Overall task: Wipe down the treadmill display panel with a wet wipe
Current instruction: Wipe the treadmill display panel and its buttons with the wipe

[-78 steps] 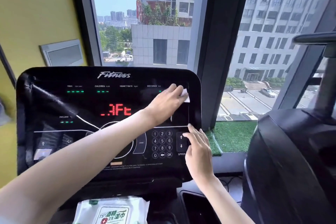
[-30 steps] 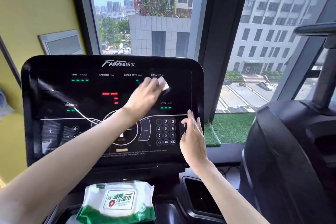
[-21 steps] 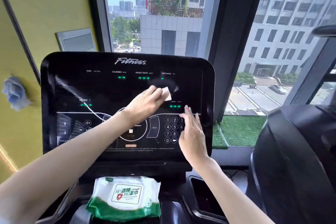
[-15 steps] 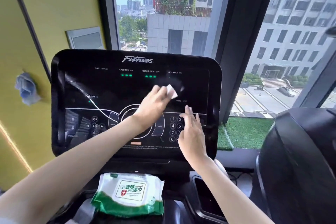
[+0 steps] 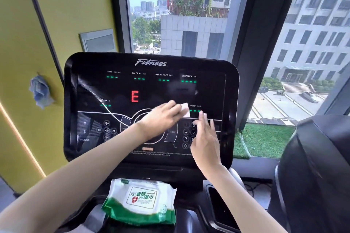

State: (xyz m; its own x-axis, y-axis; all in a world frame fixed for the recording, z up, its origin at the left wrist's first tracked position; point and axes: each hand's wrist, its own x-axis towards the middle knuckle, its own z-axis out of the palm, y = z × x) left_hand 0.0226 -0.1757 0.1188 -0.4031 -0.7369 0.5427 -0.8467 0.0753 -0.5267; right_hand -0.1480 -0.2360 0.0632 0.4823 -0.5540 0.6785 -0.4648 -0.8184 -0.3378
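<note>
Firstly, hidden parts: the thumb of the left hand (image 5: 161, 117) lies under the hand, out of sight; the right hand (image 5: 205, 142) covers the right columns of the keypad (image 5: 186, 132)
Blurred parts: both hands are smeared by motion, so we cannot confirm whether the right fingertips touch the panel
Cut off: both forearms leave the picture at the bottom edge; the dark machine (image 5: 318, 176) is cropped by the right edge
Hard to read: a pale curved line crosses the left part of the display panel (image 5: 151, 87); we cannot tell whether it is a film edge or a reflection
Left hand: fingers nearly straight, pressing the wet wipe (image 5: 186, 109) flat on the panel
Wet wipe: folded white piece, protruding past the left fingertips, just left of the SPEED label and just above the white dividing line
Right hand: fingers straight and spread, holding nothing, fingertips at the dividing line just beside the wipe
Hands: close together; we see a narrow gap between them
Panel edges: all four rounded corners in view; right edge near the dark window post (image 5: 265, 43); left edge near the yellow wall (image 5: 66, 5)
Open room: we see the upper half of the panel, with the red E (image 5: 134, 96) and four green readouts, uncovered; likewise the lower left button group
Below panel: wipe pack (image 5: 141, 200) central on the console ledge, apart from both hands; a dark recess (image 5: 219, 208) just to its right
</note>
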